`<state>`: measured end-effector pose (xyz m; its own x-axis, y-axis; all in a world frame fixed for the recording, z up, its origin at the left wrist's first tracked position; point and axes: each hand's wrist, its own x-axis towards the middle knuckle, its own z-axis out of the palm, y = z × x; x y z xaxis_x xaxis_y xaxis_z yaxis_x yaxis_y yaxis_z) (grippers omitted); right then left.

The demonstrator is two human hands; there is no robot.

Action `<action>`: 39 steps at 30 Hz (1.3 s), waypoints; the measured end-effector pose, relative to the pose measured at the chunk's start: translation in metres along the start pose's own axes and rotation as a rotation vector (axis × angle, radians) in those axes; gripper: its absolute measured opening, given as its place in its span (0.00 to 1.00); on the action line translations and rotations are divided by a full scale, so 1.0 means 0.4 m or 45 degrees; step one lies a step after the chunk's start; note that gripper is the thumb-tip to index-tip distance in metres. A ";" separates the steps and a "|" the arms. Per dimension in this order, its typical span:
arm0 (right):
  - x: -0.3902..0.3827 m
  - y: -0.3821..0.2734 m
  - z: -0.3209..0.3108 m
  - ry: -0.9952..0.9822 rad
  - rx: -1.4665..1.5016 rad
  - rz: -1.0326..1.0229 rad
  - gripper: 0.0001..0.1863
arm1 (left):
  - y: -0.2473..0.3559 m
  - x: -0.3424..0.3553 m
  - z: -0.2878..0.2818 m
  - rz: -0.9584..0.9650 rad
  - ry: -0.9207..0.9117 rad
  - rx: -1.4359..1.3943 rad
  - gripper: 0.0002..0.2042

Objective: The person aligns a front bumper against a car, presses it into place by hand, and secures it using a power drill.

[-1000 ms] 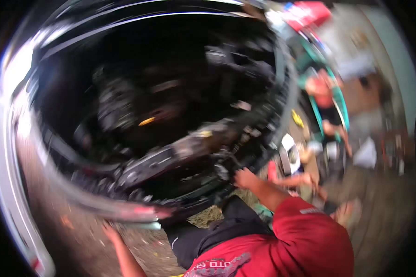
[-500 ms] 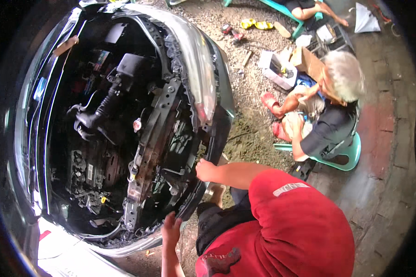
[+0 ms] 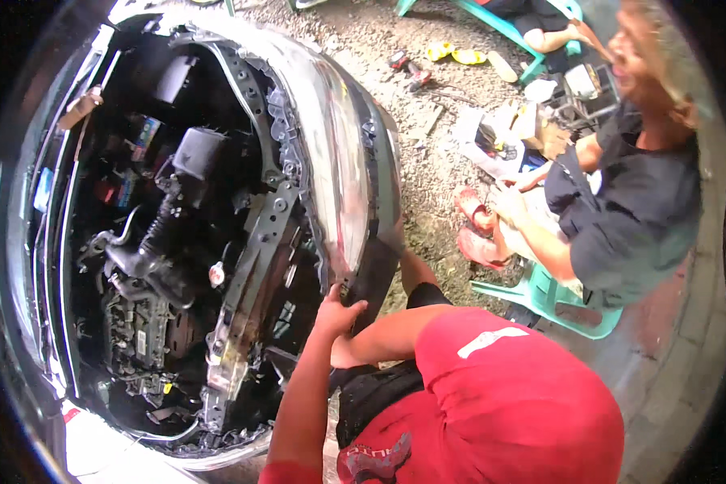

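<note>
My left hand is at the inner lower corner of the car's long headlight. Its thumb and index finger stand apart, the fingertip touching the dark edge there; the other fingers are partly hidden. Just below, my right hand reaches in beside the left forearm, its fingers hidden behind that forearm. Both arms come out of red sleeves. Left of my hands lies the opened engine bay, with a metal front crossbar, a black ribbed air hose, an air box and the engine.
On the right, a person in a dark shirt sits on a green plastic stool, hands in front. By them are red clogs, an open white box and a cardboard box. A power drill and yellow slippers lie on gravel.
My left hand has risen from beside the front edge to the headlight's corner. My right hand has dropped slightly, behind the left forearm. The seated person has straightened from a bent posture.
</note>
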<state>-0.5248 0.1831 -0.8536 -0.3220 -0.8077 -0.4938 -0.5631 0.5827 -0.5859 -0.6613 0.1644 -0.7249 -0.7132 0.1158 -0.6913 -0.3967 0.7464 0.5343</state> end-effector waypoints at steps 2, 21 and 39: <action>-0.012 -0.011 -0.042 -0.255 -0.101 -0.207 0.21 | 0.015 0.086 0.023 -0.261 -0.462 -0.822 0.36; -0.315 0.383 -0.460 -0.807 0.994 -0.536 0.28 | -0.008 0.116 0.096 -0.185 -0.405 -0.669 0.31; -0.418 0.779 -0.681 0.666 1.216 1.125 0.59 | 0.067 0.091 0.049 -0.346 -0.284 -0.821 0.23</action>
<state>-0.8537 0.4754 -0.7784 -0.6553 0.0371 -0.7545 0.6323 0.5734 -0.5210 -0.6864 0.2016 -0.7453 -0.4342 0.1634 -0.8859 -0.8528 0.2421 0.4627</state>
